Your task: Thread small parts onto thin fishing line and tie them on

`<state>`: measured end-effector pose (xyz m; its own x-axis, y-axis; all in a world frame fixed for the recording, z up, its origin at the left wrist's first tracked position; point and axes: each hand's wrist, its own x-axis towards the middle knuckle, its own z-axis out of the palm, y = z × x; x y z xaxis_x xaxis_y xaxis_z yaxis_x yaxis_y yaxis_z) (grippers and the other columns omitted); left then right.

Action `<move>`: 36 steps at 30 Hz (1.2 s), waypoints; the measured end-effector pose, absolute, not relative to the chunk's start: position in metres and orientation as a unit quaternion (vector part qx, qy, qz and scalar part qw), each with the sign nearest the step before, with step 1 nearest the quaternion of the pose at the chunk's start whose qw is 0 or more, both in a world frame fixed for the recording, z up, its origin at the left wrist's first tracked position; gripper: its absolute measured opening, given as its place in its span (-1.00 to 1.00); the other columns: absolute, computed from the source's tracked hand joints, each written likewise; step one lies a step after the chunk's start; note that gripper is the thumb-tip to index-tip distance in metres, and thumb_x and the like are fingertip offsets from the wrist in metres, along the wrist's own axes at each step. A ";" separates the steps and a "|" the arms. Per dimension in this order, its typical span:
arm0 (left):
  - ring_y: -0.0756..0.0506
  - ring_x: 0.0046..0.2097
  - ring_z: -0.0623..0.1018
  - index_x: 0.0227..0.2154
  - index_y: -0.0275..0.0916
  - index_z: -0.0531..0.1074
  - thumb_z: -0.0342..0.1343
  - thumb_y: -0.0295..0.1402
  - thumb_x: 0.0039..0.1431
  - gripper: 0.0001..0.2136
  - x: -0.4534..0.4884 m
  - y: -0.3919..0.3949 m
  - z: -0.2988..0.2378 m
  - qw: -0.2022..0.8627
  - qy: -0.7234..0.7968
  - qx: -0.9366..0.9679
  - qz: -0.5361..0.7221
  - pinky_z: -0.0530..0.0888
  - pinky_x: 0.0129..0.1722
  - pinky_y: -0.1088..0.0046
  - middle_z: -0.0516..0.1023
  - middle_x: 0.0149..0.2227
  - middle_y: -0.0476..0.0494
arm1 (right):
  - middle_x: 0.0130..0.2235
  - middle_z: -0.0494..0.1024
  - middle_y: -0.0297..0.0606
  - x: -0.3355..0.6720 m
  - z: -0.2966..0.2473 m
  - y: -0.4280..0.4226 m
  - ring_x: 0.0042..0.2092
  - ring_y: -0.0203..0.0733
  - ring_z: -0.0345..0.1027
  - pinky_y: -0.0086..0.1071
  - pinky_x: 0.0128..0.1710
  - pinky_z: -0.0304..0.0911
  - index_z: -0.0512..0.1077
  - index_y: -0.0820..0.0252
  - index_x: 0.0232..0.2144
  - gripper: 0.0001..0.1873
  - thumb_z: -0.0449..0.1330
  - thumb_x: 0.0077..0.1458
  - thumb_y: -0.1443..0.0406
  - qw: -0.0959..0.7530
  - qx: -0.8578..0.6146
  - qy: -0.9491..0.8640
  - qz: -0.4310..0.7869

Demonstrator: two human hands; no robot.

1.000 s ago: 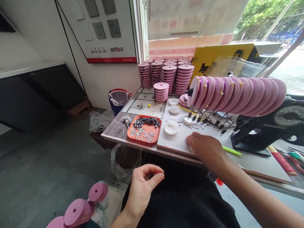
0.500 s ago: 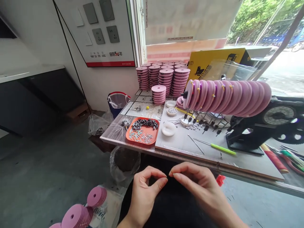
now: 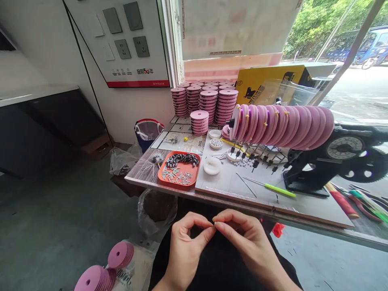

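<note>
Over the lap, my left hand (image 3: 188, 246) and my right hand (image 3: 244, 241) face each other with their fingertips touching. Thumb and forefinger are pinched together on both; whatever they hold is too small to make out. In front of them, an orange tray (image 3: 194, 180) on the table bears black pieces, small greenish tubes and silvery bits. Right of the tray lies a white ring-shaped dish (image 3: 212, 166) on a pale board (image 3: 224, 184). A green-handled hook tool (image 3: 279, 190) and a thin metal rod (image 3: 246, 184) rest on that board.
Pink spools fill a black winding machine (image 3: 306, 165) at the right. More pink spools (image 3: 199, 121) are stacked by the window, near a yellow box (image 3: 269, 83). Pliers (image 3: 368, 204) lie at the right edge. Pink discs (image 3: 93, 279) sit on the floor at the left.
My right hand has moved slightly left, closing the small gap so that its fingertips now meet those of my left hand. The view has shifted a little to the right.
</note>
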<state>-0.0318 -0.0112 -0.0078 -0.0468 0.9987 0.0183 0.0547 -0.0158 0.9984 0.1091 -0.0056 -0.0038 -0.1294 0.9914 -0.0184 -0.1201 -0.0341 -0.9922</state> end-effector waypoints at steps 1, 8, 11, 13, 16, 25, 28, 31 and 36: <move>-0.04 -0.41 0.48 -0.58 -0.26 0.48 0.27 -0.38 -0.10 -0.90 -0.032 -0.011 -0.008 0.471 0.520 0.504 0.503 0.40 -0.35 0.51 0.51 -0.52 -0.03 | -0.50 0.50 -0.29 0.109 -0.004 -0.005 -0.44 -0.26 0.30 -0.47 -0.46 0.21 0.52 0.19 -0.48 -0.78 0.26 -0.03 0.14 0.490 -0.440 -0.493 0.569; -0.05 -0.40 0.48 -0.58 -0.27 0.48 0.26 -0.37 -0.09 -0.90 -0.032 -0.011 -0.008 0.472 0.526 0.504 0.497 0.40 -0.35 0.50 0.52 -0.52 -0.05 | -0.49 0.52 -0.28 0.107 -0.002 -0.006 -0.45 -0.23 0.34 -0.45 -0.46 0.24 0.52 0.20 -0.48 -0.75 0.27 -0.05 0.12 0.488 -0.453 -0.497 0.556; -0.06 -0.41 0.48 -0.59 -0.27 0.47 0.26 -0.36 -0.09 -0.89 -0.032 -0.012 -0.008 0.472 0.527 0.504 0.496 0.40 -0.35 0.49 0.52 -0.52 -0.05 | -0.49 0.51 -0.27 0.107 -0.003 -0.006 -0.44 -0.22 0.34 -0.44 -0.46 0.25 0.52 0.20 -0.48 -0.74 0.26 -0.04 0.11 0.485 -0.455 -0.502 0.553; -0.06 -0.41 0.48 -0.59 -0.27 0.47 0.26 -0.36 -0.09 -0.89 -0.032 -0.012 -0.008 0.469 0.528 0.505 0.496 0.40 -0.35 0.48 0.52 -0.52 -0.05 | -0.49 0.52 -0.26 0.108 -0.003 -0.006 -0.44 -0.22 0.34 -0.44 -0.45 0.26 0.52 0.20 -0.49 -0.75 0.27 -0.05 0.11 0.488 -0.454 -0.501 0.552; -0.06 -0.40 0.48 -0.59 -0.27 0.47 0.25 -0.35 -0.08 -0.88 -0.032 -0.011 -0.007 0.468 0.529 0.508 0.492 0.40 -0.35 0.48 0.51 -0.52 -0.06 | -0.48 0.53 -0.28 0.108 -0.003 -0.006 -0.43 -0.23 0.35 -0.46 -0.44 0.25 0.52 0.20 -0.49 -0.77 0.28 -0.05 0.13 0.490 -0.451 -0.499 0.554; -0.04 -0.40 0.47 -0.59 -0.26 0.46 0.26 -0.37 -0.08 -0.89 -0.032 -0.011 -0.009 0.474 0.525 0.504 0.495 0.38 -0.34 0.51 0.51 -0.52 -0.02 | -0.49 0.51 -0.29 0.107 -0.002 -0.006 -0.44 -0.25 0.32 -0.47 -0.46 0.22 0.52 0.20 -0.48 -0.76 0.25 -0.02 0.12 0.480 -0.452 -0.509 0.554; -0.03 -0.40 0.47 -0.58 -0.26 0.46 0.26 -0.37 -0.08 -0.89 -0.032 -0.012 -0.009 0.475 0.525 0.505 0.494 0.38 -0.34 0.52 0.50 -0.52 -0.02 | -0.49 0.50 -0.28 0.107 -0.003 -0.006 -0.45 -0.24 0.32 -0.46 -0.48 0.21 0.51 0.20 -0.48 -0.76 0.23 0.00 0.13 0.475 -0.459 -0.533 0.529; -0.03 -0.41 0.47 -0.59 -0.26 0.47 0.26 -0.37 -0.08 -0.89 -0.032 -0.012 -0.008 0.469 0.524 0.509 0.496 0.38 -0.35 0.52 0.50 -0.52 -0.02 | -0.49 0.50 -0.27 0.108 -0.004 -0.007 -0.46 -0.24 0.32 -0.47 -0.49 0.20 0.50 0.20 -0.47 -0.78 0.20 0.04 0.17 0.472 -0.461 -0.570 0.489; -0.03 -0.41 0.46 -0.58 -0.26 0.45 0.24 -0.39 -0.06 -0.90 -0.033 -0.013 -0.010 0.461 0.521 0.522 0.493 0.38 -0.35 0.51 0.49 -0.52 -0.02 | -0.48 0.50 -0.29 0.108 -0.005 -0.008 -0.47 -0.27 0.31 -0.50 -0.50 0.19 0.48 0.19 -0.47 -0.83 0.17 0.06 0.23 0.472 -0.457 -0.595 0.462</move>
<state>-0.0328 -0.0130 -0.0097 -0.0296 0.9989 0.0351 0.0898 -0.0323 0.9954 0.1082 -0.0079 -0.0047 -0.1351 0.9809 0.1399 0.1080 0.1549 -0.9820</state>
